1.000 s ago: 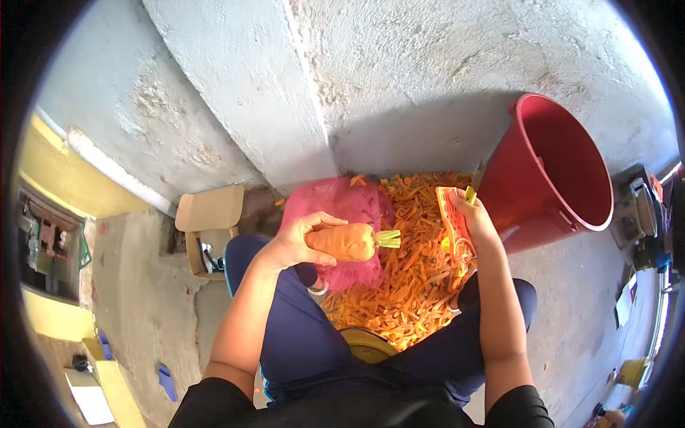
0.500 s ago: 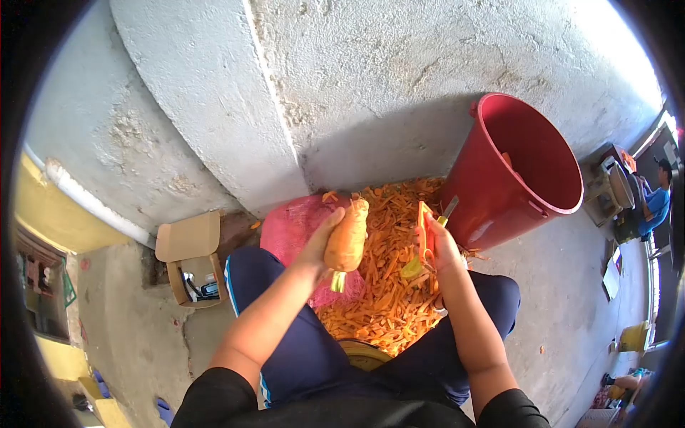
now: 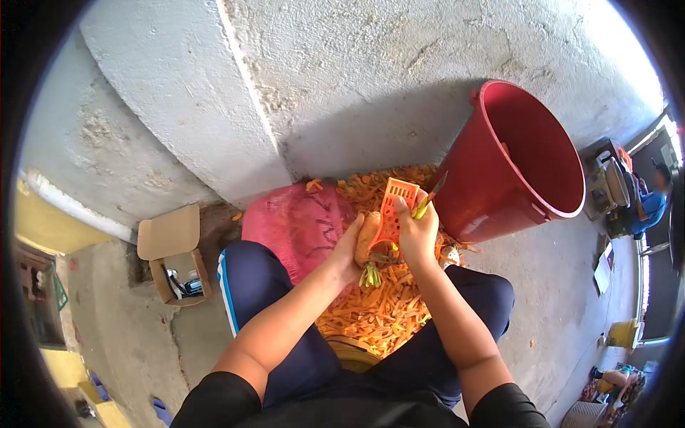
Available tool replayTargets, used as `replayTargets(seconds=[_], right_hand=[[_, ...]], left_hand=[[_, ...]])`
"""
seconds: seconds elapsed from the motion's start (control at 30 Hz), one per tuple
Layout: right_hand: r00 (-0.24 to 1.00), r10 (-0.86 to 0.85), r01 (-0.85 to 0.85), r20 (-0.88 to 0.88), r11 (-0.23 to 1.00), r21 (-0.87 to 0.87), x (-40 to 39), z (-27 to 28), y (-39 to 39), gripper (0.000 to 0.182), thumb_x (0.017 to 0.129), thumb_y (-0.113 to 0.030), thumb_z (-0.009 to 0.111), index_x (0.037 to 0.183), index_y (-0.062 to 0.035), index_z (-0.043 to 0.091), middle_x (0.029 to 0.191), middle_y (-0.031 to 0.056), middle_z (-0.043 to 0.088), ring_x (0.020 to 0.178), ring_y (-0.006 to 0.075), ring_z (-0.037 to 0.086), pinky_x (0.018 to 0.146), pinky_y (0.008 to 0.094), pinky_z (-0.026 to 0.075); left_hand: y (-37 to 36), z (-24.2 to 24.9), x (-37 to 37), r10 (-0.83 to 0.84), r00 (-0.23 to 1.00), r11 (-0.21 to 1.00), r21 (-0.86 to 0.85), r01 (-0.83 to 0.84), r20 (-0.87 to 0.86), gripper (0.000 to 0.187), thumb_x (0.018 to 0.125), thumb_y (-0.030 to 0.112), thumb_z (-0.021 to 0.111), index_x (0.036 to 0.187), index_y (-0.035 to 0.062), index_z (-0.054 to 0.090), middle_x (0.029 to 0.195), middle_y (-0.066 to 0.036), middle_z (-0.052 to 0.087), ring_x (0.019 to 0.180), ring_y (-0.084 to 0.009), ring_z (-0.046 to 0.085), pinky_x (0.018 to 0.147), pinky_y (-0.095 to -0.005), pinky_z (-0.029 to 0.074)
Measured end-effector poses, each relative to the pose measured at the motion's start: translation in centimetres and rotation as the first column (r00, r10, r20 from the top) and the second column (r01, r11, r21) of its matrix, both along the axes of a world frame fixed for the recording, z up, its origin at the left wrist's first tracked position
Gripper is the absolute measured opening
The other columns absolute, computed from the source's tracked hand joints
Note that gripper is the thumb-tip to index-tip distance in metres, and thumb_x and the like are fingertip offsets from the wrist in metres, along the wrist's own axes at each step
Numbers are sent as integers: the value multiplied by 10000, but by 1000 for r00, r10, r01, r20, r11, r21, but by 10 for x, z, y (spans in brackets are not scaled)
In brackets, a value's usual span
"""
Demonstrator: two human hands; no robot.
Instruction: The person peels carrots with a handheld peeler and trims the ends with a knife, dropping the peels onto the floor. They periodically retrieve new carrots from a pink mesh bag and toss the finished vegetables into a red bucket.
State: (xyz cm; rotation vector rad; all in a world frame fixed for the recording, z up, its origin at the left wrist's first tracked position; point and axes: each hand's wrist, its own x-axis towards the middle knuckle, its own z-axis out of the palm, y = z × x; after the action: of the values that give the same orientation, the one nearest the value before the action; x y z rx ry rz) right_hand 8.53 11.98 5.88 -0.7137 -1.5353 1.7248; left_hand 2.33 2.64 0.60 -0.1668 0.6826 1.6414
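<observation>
My left hand is closed round a carrot, its cut green stem end pointing down toward me. In my right hand is an orange plastic peeler with slots and round holes, its edge right against the carrot's side. A yellow-handled knife is tucked in the same hand, blade pointing up and right. Beneath both hands spreads a heap of carrot peelings. A pink mesh sack lies left of the heap, close to my left hand.
A tall red bin stands right of the heap near the wall. At the left sits an open cardboard box with small items inside. A yellow rim shows between my legs. Another person is at the far right.
My hands have come together; the peeler has moved left and turned its holed face to view, now against the carrot. The carrot has moved slightly right and down. The view has shifted a little.
</observation>
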Motion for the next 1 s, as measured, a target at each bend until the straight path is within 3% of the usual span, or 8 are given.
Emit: replayTargets(seconds=[0.37,0.43,0.53,0.6,0.67,0.73,0.87,1.0], right_hand=[[981,-110,54,160,947,316,3,-7,8,155,797,-93,553,891,1,473,747,118,560,665,123,484,614,261,412],[935,-322,191,145,805,562,0,-18,33,163,792,-92,561,885,2,467,719,112,535,634,131,445,592,269,401],[804,-551,403,222,781,477,3,-21,85,156,804,-127,559,866,-11,475,688,70,510,565,119,377,535,249,368],[874,-459,395,160,863,315,8,-23,99,172,809,-146,559,877,-12,475,671,58,488,573,114,386,540,245,371],[889,-409,310,207,868,387,8,-19,86,165,814,-142,553,882,-14,474,675,42,458,604,102,404,560,236,374],[967,-253,223,23,890,398,3,-7,50,154,839,-138,511,948,-30,497,689,-21,484,579,41,407,518,195,346],[1000,15,-19,18,960,278,8,9,5,207,845,-153,509,981,-10,447,762,15,522,685,55,480,608,196,409],[997,5,-30,75,939,344,5,3,-9,206,809,-107,545,965,-7,453,737,94,565,650,121,533,601,250,434]], left_hand=[[6,23,7,-48,997,998,-37,46,-66,478,888,451,238,1102,80,450,972,-119,564,836,-238,576,722,-383,477],[-1,2,5,-236,966,970,38,241,-109,484,886,456,244,1119,80,440,949,-108,562,791,-219,577,689,-368,488],[-12,21,26,-335,927,933,80,351,-168,503,845,499,354,1047,55,475,831,-99,584,691,-203,585,604,-340,504],[-10,8,25,-213,971,977,-39,210,-104,515,827,509,393,1060,56,466,875,-98,580,703,-193,583,625,-331,503],[-13,6,6,-222,973,972,87,216,68,457,834,453,425,1017,37,479,858,-123,582,723,-249,596,692,-368,496],[-10,6,-1,-104,994,994,44,103,23,416,841,440,417,1033,77,484,882,-97,582,751,-228,593,701,-363,497],[-11,11,-7,-69,997,996,58,70,-34,404,868,424,353,1084,106,477,951,-78,575,806,-184,582,713,-341,487],[-8,24,2,-6,1000,999,50,6,-14,461,891,439,253,1139,96,435,1011,-79,548,889,-201,555,758,-347,464]])
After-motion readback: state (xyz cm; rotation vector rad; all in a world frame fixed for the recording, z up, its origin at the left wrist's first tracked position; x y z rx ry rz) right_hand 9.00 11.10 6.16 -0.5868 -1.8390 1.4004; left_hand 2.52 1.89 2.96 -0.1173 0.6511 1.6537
